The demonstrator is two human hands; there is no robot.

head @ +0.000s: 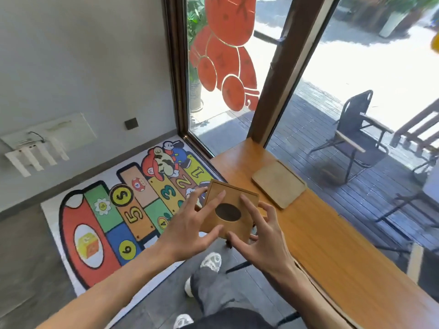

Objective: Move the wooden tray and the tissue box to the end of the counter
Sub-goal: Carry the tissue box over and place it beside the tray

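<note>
Fingers of both the left hand (187, 230) and right hand (259, 241), spread wide, clasp the wooden tissue box (229, 210) at frame centre, wooden tray (279, 184) just upper right.

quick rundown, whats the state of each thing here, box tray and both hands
tissue box: held in the air at the counter's near edge, tilted, oval opening up, no tissue showing
wooden tray: lying flat on the counter near the window, nothing on it, untouched
left hand: fingers spread, on the box's left side
right hand: fingers spread, on the box's right side
folding chair: outside on the deck, unfolded, unoccupied
</note>
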